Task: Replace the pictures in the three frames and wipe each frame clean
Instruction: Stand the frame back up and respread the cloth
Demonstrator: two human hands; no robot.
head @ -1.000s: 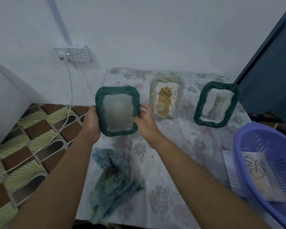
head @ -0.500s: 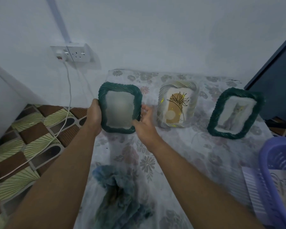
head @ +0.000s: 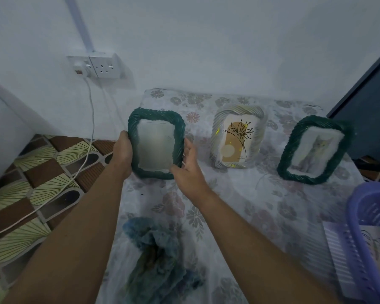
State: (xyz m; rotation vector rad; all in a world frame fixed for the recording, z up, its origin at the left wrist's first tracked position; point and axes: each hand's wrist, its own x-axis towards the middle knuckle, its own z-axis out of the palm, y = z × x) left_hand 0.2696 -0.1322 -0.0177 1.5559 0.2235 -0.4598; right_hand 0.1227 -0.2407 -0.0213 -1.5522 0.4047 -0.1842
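Observation:
A green woven frame (head: 155,143) with a blurred picture stands upright at the table's far left. My left hand (head: 123,150) grips its left edge. My right hand (head: 188,165) is at its lower right edge, fingers spread and loosely touching it. A pale silver frame (head: 238,137) with a line-drawn flower picture stands in the middle. Another green frame (head: 314,150) holding a cat picture leans at the right. A crumpled blue-green cloth (head: 158,255) lies on the flowered tablecloth (head: 250,207) near the front, between my forearms.
A purple plastic basket (head: 369,229) with a drawn picture inside sits at the right front. A wall socket (head: 97,66) with a white cable hanging to the patterned floor (head: 42,176) is at the left. A dark door (head: 369,102) stands at the right.
The green frame has moved away from me and down to stand on the table. My right hand's fingers have loosened and spread at its edge. The view shifted left.

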